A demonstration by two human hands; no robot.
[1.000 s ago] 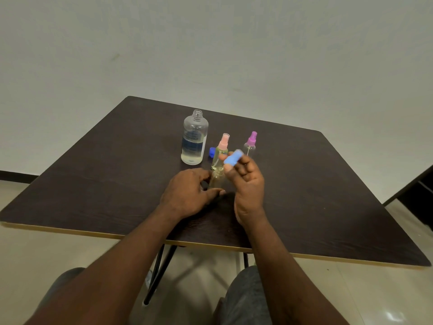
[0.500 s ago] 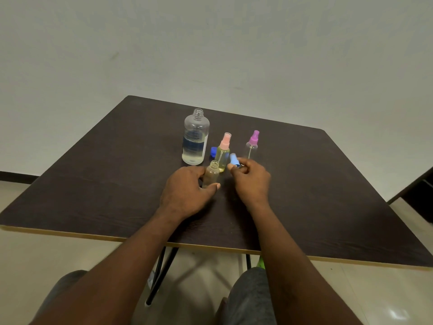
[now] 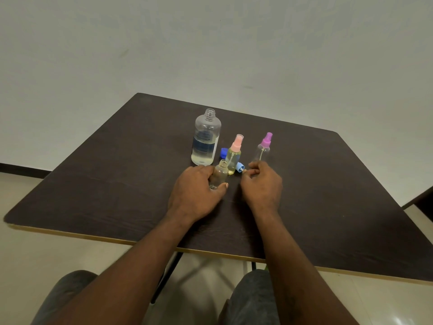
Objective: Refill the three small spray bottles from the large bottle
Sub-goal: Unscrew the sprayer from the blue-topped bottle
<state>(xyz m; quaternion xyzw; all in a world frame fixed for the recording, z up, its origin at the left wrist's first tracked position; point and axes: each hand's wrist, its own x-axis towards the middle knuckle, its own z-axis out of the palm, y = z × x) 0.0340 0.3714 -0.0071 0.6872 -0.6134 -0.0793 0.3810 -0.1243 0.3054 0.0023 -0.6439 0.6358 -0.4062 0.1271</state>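
The large clear bottle (image 3: pixel 206 139) stands uncapped at the table's middle, partly filled. My left hand (image 3: pixel 196 195) grips a small uncapped spray bottle (image 3: pixel 220 174) upright on the table. Its light blue spray top (image 3: pixel 240 166) lies on its side just to the right. My right hand (image 3: pixel 262 184) rests beside that top, fingers loosely curled, fingertips at its tube end. Behind stand a pink-topped spray bottle (image 3: pixel 234 156) with yellowish liquid and a purple-topped spray bottle (image 3: pixel 263 148) that looks empty.
A dark blue cap (image 3: pixel 224 152) lies between the large bottle and the pink-topped one. The dark wooden table (image 3: pixel 117 184) ends in a pale front edge close to my knees. A plain wall rises behind.
My right hand lowered the light blue spray top from above the small bottle to the table and drew back from it. My left hand stayed on the small bottle.
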